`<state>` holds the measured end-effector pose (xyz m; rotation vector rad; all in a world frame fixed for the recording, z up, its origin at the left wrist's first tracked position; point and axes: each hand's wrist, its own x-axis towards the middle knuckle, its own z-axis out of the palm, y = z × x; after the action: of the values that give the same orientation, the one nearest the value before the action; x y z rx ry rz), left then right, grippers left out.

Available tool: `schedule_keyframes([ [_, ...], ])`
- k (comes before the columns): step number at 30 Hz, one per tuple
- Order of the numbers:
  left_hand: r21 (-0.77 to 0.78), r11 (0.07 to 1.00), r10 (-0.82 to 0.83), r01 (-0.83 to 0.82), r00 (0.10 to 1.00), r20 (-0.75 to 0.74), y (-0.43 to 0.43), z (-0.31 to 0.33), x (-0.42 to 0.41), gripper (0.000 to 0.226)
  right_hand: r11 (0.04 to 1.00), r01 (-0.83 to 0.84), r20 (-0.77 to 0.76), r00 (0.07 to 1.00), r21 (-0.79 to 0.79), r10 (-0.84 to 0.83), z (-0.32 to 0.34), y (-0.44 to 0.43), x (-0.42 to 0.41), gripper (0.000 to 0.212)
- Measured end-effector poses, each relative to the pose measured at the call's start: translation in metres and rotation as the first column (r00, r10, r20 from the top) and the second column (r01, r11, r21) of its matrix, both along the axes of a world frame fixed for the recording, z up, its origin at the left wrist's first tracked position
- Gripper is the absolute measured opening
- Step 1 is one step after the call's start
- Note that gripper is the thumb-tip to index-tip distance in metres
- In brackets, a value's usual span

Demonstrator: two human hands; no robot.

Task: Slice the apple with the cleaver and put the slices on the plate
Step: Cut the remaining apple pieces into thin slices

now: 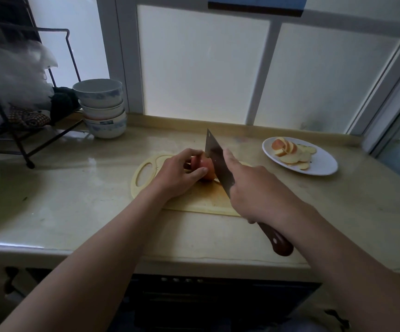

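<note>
Slicing in progress on a pale cutting board point(194, 200) lying on the counter point(74, 200). The left hand point(179, 174) curls its fingers and thumb around the remaining piece of apple point(206, 167), pinning it against the board so that it cannot roll under the blade. The right hand point(254, 190) is wrapped around the front of the cleaver point(218, 161), index finger point(230, 159) stretched along the side of the blade, apparently to steady and steer the cut; the dark wooden handle point(278, 240) sticks out behind the palm. The blade stands on edge just to the right of the apple, against its cut face, with its far tip raised. Whether the edge has entered the flesh cannot be told. A white plate point(323, 164) sits well to the right, near the window, already carrying several slices point(290, 153), which suggests the task is partly done. Stacked bowls point(103, 109) and a wire rack point(26, 116) stand at the left, clear of the work.
</note>
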<state>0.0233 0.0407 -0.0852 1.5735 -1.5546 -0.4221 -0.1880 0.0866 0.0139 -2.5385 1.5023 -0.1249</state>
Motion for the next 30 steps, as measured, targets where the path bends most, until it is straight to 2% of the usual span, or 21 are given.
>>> schedule_keyframes([
  [7,-0.008,1.000,0.003,-0.003,1.000,0.003,-0.001,-0.002,0.002,0.051,0.998,-0.006,0.023,1.000,0.064,0.005,-0.010,-0.023,0.018,0.086],
  [13,-0.006,1.000,0.006,-0.006,1.000,0.010,-0.001,-0.001,0.002,0.052,0.996,0.008,-0.007,1.000,0.090,-0.007,-0.009,-0.037,0.023,0.099],
  [16,-0.003,1.000,0.001,-0.001,1.000,-0.002,0.000,-0.001,0.002,0.052,0.994,0.030,0.054,0.998,0.108,-0.036,-0.005,-0.038,0.018,0.102],
  [20,0.003,1.000,-0.008,0.008,1.000,-0.019,0.001,0.000,0.001,0.051,0.999,0.025,0.205,0.978,0.047,-0.034,0.001,-0.036,0.015,0.085],
  [23,0.006,1.000,-0.006,0.007,1.000,-0.016,0.002,0.001,0.000,0.050,1.000,0.021,0.236,0.972,-0.007,-0.019,0.003,-0.037,0.019,0.085],
  [30,0.014,1.000,-0.005,0.005,1.000,-0.019,0.002,0.001,0.001,0.050,1.000,0.009,0.279,0.960,-0.016,-0.004,0.006,-0.037,0.021,0.086],
])
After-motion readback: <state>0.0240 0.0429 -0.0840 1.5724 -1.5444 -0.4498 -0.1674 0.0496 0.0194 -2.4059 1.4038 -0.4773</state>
